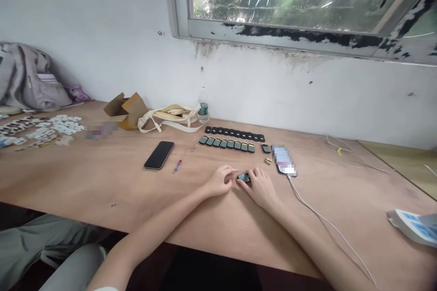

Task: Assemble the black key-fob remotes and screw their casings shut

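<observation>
Both hands meet on the wooden table [102, 177] around a small dark device [243, 177]. My left hand [221, 181] curls its fingers onto the device's left side. My right hand [261, 186] pinches its right side. Just beyond them lie a row of small green-faced units [227, 143] and a row of black covers [235, 133]. One more green unit [266, 148] lies apart at the right end, beside a small brass-coloured part [268, 161].
A black phone [159, 155] and a small screwdriver [179, 163] lie left. A lit phone [284, 161] with a white cable [324, 220] lies right. A bottle [203, 105], a cream bag [170, 116], cardboard [127, 108] and scattered packets [41, 129] sit farther back.
</observation>
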The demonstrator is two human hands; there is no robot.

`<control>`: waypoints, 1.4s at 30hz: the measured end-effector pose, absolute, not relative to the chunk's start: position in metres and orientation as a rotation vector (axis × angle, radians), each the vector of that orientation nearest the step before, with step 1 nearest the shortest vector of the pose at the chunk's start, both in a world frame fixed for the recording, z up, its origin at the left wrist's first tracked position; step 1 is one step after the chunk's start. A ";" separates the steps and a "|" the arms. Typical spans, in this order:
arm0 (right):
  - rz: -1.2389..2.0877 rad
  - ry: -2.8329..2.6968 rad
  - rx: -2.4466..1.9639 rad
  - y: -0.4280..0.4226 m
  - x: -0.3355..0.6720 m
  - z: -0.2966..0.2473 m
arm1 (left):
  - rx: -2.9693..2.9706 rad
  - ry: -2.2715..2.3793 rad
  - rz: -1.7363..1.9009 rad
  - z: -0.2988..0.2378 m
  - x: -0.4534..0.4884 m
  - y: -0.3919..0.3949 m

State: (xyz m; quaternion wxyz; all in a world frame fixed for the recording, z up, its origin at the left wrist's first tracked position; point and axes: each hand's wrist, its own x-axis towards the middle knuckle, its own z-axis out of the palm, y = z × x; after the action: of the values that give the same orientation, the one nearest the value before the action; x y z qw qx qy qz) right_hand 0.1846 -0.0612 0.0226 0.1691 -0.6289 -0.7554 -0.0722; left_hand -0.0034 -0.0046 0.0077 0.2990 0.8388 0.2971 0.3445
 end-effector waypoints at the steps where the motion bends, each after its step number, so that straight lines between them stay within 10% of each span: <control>1: -0.219 -2.126 -1.794 -0.066 0.182 0.020 | 2.232 0.785 0.895 0.010 -0.004 -0.006; 22: 0.551 -2.038 -1.336 -0.064 0.205 0.027 | 2.284 0.699 0.762 0.010 -0.006 -0.003; 42: 0.384 -2.135 -1.247 -0.070 0.201 0.032 | 2.245 0.760 0.754 0.003 -0.006 -0.001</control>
State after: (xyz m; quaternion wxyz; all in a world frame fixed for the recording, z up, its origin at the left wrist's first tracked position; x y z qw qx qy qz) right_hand 0.2005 -0.0696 0.0317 0.3144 -0.4733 -0.8099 0.1458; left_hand -0.0059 -0.0010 0.0028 0.3212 0.8547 0.2895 0.2871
